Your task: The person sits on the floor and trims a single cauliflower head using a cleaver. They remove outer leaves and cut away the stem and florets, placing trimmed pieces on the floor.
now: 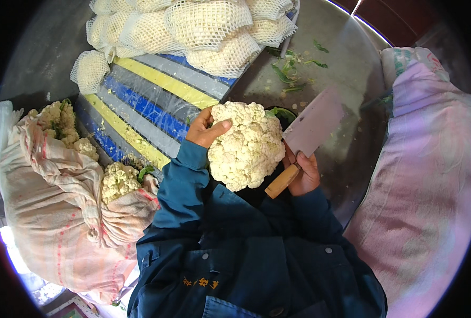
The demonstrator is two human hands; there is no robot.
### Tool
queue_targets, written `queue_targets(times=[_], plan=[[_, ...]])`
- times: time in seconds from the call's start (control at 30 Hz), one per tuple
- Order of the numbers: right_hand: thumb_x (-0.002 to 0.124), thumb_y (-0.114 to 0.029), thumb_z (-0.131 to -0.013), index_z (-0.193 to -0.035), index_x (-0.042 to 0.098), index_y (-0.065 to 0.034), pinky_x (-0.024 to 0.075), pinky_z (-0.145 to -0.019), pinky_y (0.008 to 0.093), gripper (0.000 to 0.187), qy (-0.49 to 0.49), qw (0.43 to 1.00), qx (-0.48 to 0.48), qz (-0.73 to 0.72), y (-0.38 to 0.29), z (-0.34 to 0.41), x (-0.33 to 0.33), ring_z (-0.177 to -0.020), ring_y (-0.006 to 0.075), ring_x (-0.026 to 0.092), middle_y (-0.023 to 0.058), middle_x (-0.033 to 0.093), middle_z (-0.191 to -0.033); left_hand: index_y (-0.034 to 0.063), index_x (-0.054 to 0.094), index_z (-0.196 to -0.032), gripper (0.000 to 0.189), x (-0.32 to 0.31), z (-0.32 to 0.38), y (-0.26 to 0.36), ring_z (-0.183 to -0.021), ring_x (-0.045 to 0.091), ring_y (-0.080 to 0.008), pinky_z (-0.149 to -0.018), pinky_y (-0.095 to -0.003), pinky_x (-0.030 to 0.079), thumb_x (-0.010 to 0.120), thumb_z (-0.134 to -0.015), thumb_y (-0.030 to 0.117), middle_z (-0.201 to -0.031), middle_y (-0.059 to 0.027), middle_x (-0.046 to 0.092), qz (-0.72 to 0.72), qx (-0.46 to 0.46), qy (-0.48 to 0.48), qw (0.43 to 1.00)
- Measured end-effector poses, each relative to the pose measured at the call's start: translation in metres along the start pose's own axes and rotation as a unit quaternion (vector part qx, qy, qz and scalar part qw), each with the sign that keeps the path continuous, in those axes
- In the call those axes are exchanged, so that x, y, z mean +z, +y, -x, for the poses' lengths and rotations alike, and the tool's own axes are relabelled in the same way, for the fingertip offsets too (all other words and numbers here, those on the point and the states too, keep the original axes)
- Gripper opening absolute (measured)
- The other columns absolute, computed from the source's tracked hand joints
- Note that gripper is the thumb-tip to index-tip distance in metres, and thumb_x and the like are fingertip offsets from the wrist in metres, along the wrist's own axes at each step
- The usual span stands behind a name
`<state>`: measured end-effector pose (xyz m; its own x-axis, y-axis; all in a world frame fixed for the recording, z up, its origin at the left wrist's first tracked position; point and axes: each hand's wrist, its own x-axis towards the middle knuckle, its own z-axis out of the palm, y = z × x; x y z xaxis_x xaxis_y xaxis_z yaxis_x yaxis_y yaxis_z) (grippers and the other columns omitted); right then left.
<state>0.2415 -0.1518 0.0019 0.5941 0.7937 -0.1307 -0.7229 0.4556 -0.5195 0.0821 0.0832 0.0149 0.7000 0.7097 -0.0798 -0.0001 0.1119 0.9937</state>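
A large cream cauliflower head (245,147) is held up in front of my chest. My left hand (208,128) grips its upper left side, the thumb lying across the florets. My right hand (302,171) is closed around a cleaver (314,119) near where the blade joins the wooden handle (283,181). The broad blade points up and to the right, beside the cauliflower's right side. Some of my right fingers are hidden behind the handle and the cauliflower. A green leaf (282,113) shows behind the head's upper right edge.
A striped surface (148,91) carries several net-sleeved cauliflowers (207,24); one sleeved head (90,71) sits at its left edge. An opened woven sack (60,206) at left holds bare cauliflowers (120,182). Leaf trimmings (287,73) litter the floor. Pale cloth-covered sacks (422,171) stand at right.
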Motion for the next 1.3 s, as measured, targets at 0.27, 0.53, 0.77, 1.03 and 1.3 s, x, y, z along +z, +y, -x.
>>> queue_targets(times=[0.27, 0.53, 0.77, 1.03, 1.3], plan=[[0.059, -0.012, -0.091, -0.136, 0.045, -0.002, 0.0344, -0.112, 0.0396, 0.048, 0.019, 1.0, -0.011, 0.014, 0.01, 0.001, -0.002, -0.13, 0.028, 0.048, 0.0136, 0.054, -0.135, 0.0002, 0.042, -0.135, 0.072, 0.01, 0.023, 0.027, -0.106, 0.059, -0.0221, -0.091, -0.037, 0.047, 0.08, -0.079, 0.026, -0.116, -0.0133, 0.06, 0.01, -0.01, -0.019, 1.0], [0.056, -0.008, -0.091, -0.135, 0.045, -0.0011, 0.0344, -0.111, 0.0405, 0.046, 0.03, 0.999, -0.019, 0.016, 0.008, 0.003, 0.035, -0.125, 0.0277, 0.051, 0.0131, 0.056, -0.131, 0.0011, 0.037, -0.142, 0.083, 0.008, 0.035, 0.03, -0.108, 0.061, -0.0245, -0.093, -0.0374, 0.05, 0.083, -0.075, 0.02, -0.122, -0.0161, 0.06, 0.092, -0.039, 0.001, 0.995], [0.055, -0.008, -0.092, -0.134, 0.048, 0.0014, 0.0388, -0.107, 0.0396, 0.043, -0.019, 0.999, -0.008, 0.024, -0.003, -0.014, 0.077, -0.123, 0.0262, 0.052, 0.0135, 0.056, -0.131, 0.0001, 0.038, -0.143, 0.083, 0.001, 0.051, 0.025, -0.109, 0.062, -0.0251, -0.092, -0.0397, 0.052, 0.083, -0.074, 0.016, -0.123, -0.0152, 0.06, 0.142, 0.002, 0.068, 0.987], [0.055, -0.006, -0.091, -0.125, 0.055, 0.0021, 0.0451, -0.1, 0.0384, 0.035, -0.074, 0.99, 0.022, 0.115, -0.022, -0.074, 0.094, -0.112, 0.025, 0.06, 0.0131, 0.062, -0.121, -0.0008, 0.036, -0.144, 0.08, 0.034, 0.055, 0.001, -0.109, 0.061, -0.0259, -0.091, -0.0393, 0.053, 0.08, -0.077, 0.008, -0.124, -0.0162, 0.059, 0.259, 0.04, 0.207, 0.943], [0.057, -0.006, -0.089, -0.119, 0.059, 0.0034, 0.0462, -0.096, 0.0355, 0.032, -0.1, 0.981, 0.05, 0.156, -0.015, -0.083, 0.082, -0.106, 0.0211, 0.061, 0.0107, 0.065, -0.115, 0.0001, 0.034, -0.144, 0.074, 0.035, 0.066, -0.015, -0.112, 0.059, -0.0239, -0.095, -0.0376, 0.049, 0.073, -0.082, 0.005, -0.126, -0.0151, 0.058, 0.26, 0.058, 0.228, 0.937]])
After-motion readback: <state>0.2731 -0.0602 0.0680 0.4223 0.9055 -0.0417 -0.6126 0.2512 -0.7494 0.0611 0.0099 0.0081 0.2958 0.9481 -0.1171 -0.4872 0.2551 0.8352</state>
